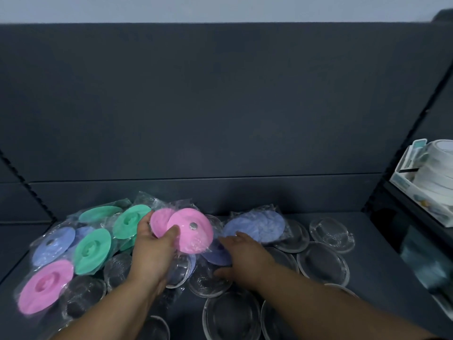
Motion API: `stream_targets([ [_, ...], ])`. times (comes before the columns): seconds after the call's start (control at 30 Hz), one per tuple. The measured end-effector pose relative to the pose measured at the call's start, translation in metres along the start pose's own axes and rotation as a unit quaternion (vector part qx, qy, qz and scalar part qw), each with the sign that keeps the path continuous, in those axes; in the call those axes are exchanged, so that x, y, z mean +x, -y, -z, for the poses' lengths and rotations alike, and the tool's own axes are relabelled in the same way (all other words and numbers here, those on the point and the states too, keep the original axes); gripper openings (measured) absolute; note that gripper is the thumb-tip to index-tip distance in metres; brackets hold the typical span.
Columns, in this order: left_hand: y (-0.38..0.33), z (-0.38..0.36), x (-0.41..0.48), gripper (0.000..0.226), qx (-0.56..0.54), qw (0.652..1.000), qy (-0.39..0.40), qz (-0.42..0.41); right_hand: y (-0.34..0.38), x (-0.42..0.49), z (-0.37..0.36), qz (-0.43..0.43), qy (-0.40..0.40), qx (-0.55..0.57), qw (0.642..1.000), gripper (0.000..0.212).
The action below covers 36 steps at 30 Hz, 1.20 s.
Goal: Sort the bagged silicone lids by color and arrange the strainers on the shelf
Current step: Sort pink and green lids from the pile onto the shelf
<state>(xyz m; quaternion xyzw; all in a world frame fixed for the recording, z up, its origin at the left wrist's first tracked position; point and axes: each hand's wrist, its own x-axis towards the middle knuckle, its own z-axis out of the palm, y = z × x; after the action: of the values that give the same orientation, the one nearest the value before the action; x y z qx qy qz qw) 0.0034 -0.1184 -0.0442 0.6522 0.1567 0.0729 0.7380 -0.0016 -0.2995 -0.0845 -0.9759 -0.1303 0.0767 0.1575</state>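
Observation:
On a dark shelf [382, 253] lie bagged silicone lids in pink, green and blue. My left hand [153, 251] grips a bagged pink lid [193, 231] at the middle, thumb on its face; a second pink lid [159, 224] sits just behind it. My right hand [241, 256] reaches forward with fingers spread over a blue lid [217, 253], and whether it grips is unclear. More blue lids [255, 227] lie beyond it. Green lids [92, 250] and a pink lid [45, 285] lie left. Several mesh strainers [323, 262] are scattered front and right.
The shelf's dark back panel [220, 106] rises behind the pile. At the right, on a neighbouring shelf, stands a white and teal box [426, 182] with white round items. A slotted upright [402, 153] divides the two shelves.

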Motion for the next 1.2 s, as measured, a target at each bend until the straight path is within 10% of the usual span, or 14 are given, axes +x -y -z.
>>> stream_targets([
  [0.37,-0.013,0.005,0.008,0.055,0.030,0.991,-0.095,-0.087,-0.005,-0.016,0.015,-0.060,-0.268,0.255,0.927,0.015],
  [0.5,-0.014,-0.001,0.008,0.055,0.030,0.993,-0.078,-0.083,-0.012,-0.019,0.034,-0.137,-0.343,0.372,0.852,0.027],
  [0.8,0.001,-0.032,-0.011,0.037,-0.062,0.989,0.126,0.055,-0.001,-0.017,0.043,-0.215,-0.177,0.629,0.726,0.023],
  [1.2,0.021,-0.021,-0.003,0.067,-0.031,0.990,0.125,0.053,-0.013,-0.012,0.032,-0.194,-0.148,0.489,0.837,0.026],
])
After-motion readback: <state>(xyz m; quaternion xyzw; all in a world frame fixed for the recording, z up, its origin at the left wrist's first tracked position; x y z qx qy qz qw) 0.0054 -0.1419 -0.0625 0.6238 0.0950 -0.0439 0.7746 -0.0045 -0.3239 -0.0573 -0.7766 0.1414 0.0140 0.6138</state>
